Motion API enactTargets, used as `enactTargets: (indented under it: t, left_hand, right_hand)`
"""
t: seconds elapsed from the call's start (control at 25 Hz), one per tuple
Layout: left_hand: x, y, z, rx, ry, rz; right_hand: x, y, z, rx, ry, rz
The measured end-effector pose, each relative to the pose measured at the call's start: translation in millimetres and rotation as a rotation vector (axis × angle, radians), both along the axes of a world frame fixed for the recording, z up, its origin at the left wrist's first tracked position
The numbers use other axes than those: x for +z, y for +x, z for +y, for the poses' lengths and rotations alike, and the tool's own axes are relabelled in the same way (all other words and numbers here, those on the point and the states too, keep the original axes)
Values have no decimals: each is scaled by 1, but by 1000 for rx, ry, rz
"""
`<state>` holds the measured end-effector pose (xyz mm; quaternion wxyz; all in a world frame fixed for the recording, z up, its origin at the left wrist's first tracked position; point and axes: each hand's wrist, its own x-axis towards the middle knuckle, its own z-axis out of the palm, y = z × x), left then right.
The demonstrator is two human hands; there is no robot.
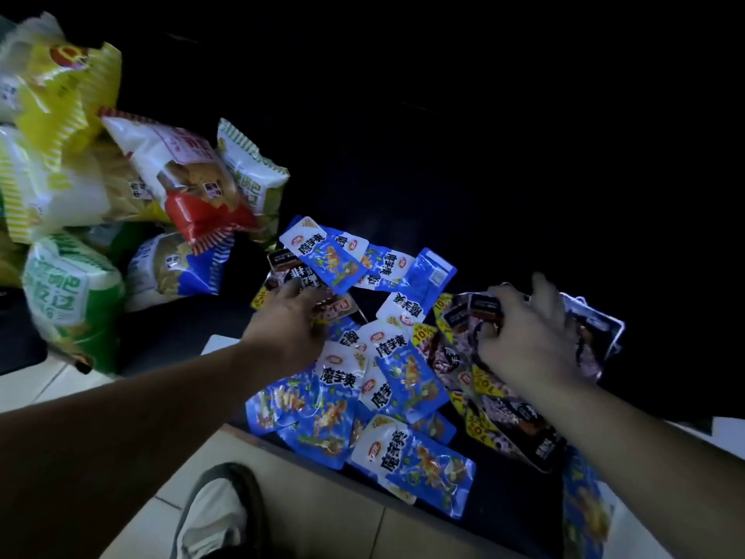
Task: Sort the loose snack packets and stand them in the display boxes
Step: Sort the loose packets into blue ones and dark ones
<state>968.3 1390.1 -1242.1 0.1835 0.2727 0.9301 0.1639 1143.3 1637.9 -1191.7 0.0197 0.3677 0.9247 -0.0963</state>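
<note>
A: Reaching for what, that left hand (294, 320)?

B: It was down on a dark packet (288, 272) at the far left of the loose heap, fingers bent over it. Whether it actually pinched the packet, I couldn't tell.

A: And the right hand (532, 340)?

B: It gripped a bundle of dark packets (590, 336), thumb curled in and fingers spread round the top, over the right side of the dark surface (508, 514). Some loose dark packets (520, 421) with yellow corners lay flat just beneath it.

A: Where were the blue ones?

B: The blue packets (407, 381) lay scattered flat between the two hands, overlapping one another. They spread from the middle of the dark surface down to its near edge.

A: Anything else about?

B: Big snack bags (189, 175), yellow, green, red and blue, were piled at the left edge, just beside the heap. A shoe (217, 514) stood on the tiled floor (322, 506) in front of the near edge
</note>
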Motion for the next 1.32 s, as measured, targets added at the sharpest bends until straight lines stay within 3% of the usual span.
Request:
enactTargets:
  t: [0.08,0.16,0.36,0.48,0.64,0.8,0.92,1.08,1.32]
  left_hand:
    - [-10,-13,-14,-21,-217,6]
    - [-21,-18,-22,-11,-300,-15]
    - [-24,8,-43,-183,-70,142]
    - [-22,0,-52,-113,55,167]
    - [-23,-12,-43,144,-40,64]
    - [-20,-3,-19,369,184,-94]
    - [-18,-3,-9,512,407,-249]
    - [-9,0,-3,450,524,-236]
    - [17,9,3,456,760,-353]
  right_hand:
    - [-14,-13,-28,192,-16,61]
    - [-27,-33,-63,351,-189,-1]
    - [-49,-75,-118,593,-330,-102]
    - [-57,-89,-115,542,-365,-147]
    - [-68,-86,-99,440,-422,-105]
    - [-72,-86,-91,295,-545,72]
    - [-65,-94,-95,258,-546,90]
    - [-53,-98,-105,358,-568,79]
    - [-30,-104,-107,257,-993,227]
